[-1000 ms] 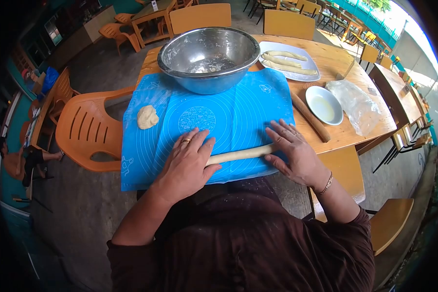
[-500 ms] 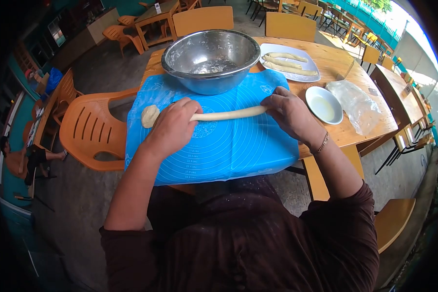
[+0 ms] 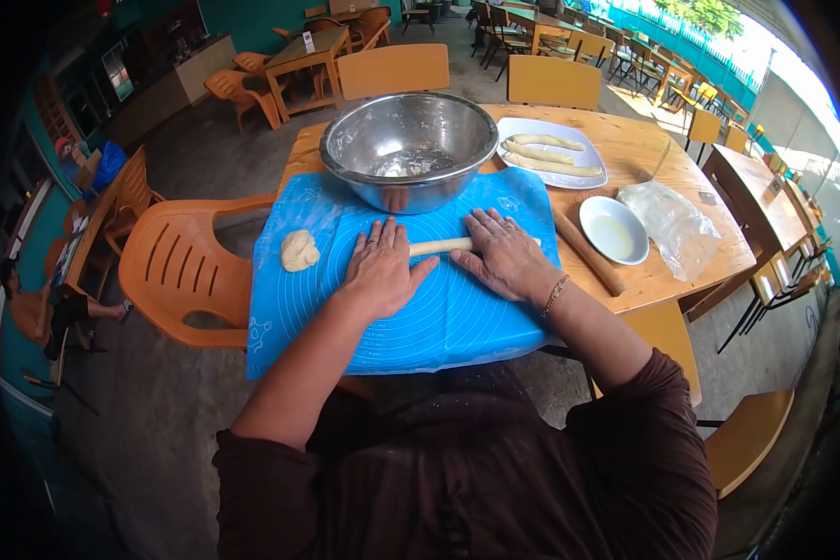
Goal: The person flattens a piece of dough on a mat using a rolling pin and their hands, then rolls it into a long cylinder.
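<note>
A pale dough rope lies across the blue measuring mat. My left hand rests flat over its left part, fingers spread and pointing away from me. Over the right part, my right hand is also laid flat with fingers stretched. Only the rope's middle and a small tip at the right show; the palms cover the rest. A rough dough ball sits on the mat to the left of my left hand.
Behind the mat stands a steel bowl with floury residue. Several dough strips lie on a white plate. A wooden rolling pin, a small white bowl of liquid and a plastic bag are at right. A person sits far left.
My hands held the dough rope with curled fingers; now they lie flat on it and closer together. The rolling pin, hidden earlier by my right arm, now shows.
</note>
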Motion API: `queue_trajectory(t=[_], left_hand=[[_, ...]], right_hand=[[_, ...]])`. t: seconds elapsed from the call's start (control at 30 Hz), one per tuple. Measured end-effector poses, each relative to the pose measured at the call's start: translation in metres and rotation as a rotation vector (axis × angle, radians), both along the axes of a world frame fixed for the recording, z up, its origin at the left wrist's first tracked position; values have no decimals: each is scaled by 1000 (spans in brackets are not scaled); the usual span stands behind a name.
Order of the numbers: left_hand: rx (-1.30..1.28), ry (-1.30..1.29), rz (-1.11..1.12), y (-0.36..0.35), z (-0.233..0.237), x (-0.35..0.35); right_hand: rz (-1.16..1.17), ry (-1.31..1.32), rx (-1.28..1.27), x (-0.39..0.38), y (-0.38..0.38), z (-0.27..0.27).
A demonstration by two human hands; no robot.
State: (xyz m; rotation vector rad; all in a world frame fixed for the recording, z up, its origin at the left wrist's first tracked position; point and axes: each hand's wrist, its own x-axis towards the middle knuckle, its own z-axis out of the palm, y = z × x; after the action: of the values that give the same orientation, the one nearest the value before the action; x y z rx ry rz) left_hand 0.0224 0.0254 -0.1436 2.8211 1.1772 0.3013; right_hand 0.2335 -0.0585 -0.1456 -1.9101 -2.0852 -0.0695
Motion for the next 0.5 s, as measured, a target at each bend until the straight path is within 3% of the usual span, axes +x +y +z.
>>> queue_trajectory(t=[0.13,0.33,0.43,0.5], left_hand=[[-106,96,1,-32,9,-16],[66,22,-149,-82,7,-52],[28,7,-235,-91,22,-64],[-169,-58,-253,-84,40,-63]], right_hand=[[77,-19,83,-7,-44,-2],[174,-17,87,-19,-103,6],[197,89,7,-16,-117,21],[177,171,-7,-13,-115,27]])
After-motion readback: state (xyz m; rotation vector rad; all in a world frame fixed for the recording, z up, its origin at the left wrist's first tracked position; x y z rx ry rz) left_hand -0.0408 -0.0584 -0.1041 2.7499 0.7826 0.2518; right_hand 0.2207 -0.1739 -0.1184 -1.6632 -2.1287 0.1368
